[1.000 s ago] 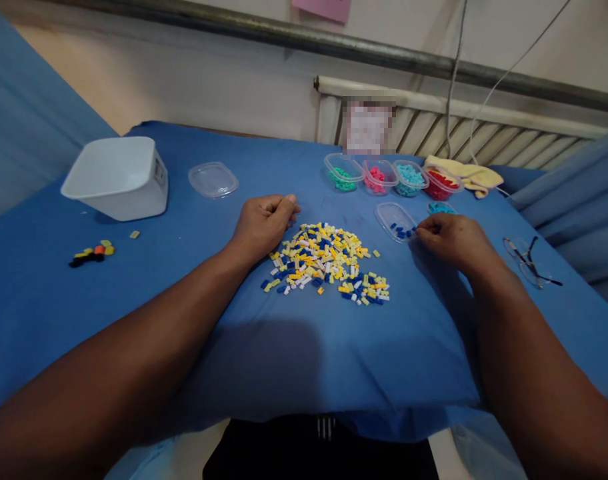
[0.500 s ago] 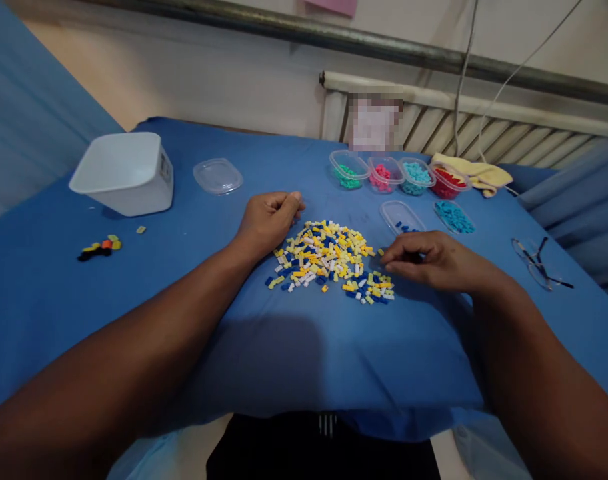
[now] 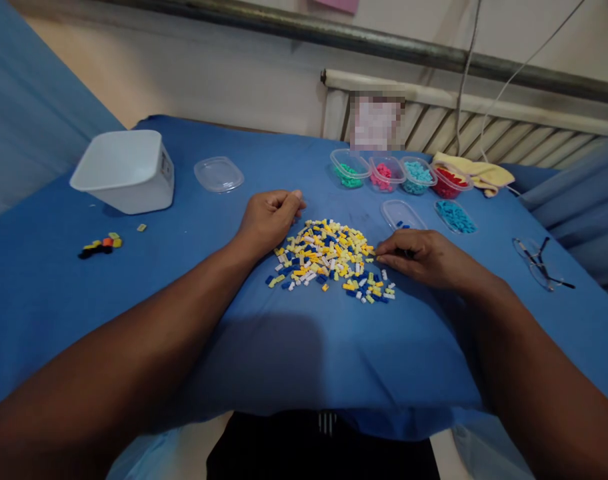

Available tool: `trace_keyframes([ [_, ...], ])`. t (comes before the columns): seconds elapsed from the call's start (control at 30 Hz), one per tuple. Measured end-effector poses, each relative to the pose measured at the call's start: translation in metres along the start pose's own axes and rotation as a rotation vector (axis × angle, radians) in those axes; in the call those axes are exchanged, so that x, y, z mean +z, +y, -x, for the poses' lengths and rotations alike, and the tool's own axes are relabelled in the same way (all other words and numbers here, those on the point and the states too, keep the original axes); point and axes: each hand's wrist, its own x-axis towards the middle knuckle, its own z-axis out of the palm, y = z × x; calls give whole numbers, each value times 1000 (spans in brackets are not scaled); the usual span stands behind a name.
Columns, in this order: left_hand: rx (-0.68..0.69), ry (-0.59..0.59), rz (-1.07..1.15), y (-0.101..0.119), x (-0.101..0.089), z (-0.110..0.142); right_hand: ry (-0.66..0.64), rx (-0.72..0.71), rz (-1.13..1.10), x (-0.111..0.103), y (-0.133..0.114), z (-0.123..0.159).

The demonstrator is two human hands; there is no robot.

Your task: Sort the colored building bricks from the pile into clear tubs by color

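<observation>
A heap of small building bricks (image 3: 329, 250) in yellow, pale yellow, blue and white lies on the blue cloth in front of me. My left hand (image 3: 271, 217) rests closed at the heap's far left edge, thumb against the curled fingers; whatever may be inside is hidden. At the right edge, my right hand (image 3: 414, 255) has thumb and fingers drawn together close to the outermost bricks. I cannot make out what is between its fingertips. Just behind the right hand is a clear lid (image 3: 398, 210) with a few blue bricks on it.
Clear tubs hold green (image 3: 349, 175), pink (image 3: 383, 177), light blue (image 3: 417, 173) and red bricks (image 3: 450, 183). Nearby lie a tray of teal bricks (image 3: 455, 217), a yellow cloth (image 3: 479, 175) and glasses (image 3: 539, 263). At left are a white bin (image 3: 129, 177), a lid (image 3: 219, 175) and several bricks (image 3: 101, 246).
My right hand has moved slightly left, its fingertips closer together at the heap's edge. A white brick now shows below them. My left hand stays in place.
</observation>
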Motion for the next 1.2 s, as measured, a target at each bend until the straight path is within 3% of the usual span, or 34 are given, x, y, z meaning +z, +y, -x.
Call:
trace_keyframes([
  [0.1,0,2,-1,0,0,0,4,-19,-48,0,-5,2],
  [0.27,-4,2,-23,-1,0,0,-176,16,-161,-3,-15,3],
  [0.4,-8,1,-16,-3,0,-1,-238,39,-175,-3,-18,2],
  [0.6,-2,1,0,-3,1,-1,-276,176,-235,1,-21,5],
  [0.73,2,-2,-2,-1,0,0,-70,193,-181,-9,-7,9],
  [0.93,1,2,-3,0,1,0,359,354,261,-28,38,14],
  [1.2,-5,-3,2,-3,1,-1,449,433,339,-20,68,13],
])
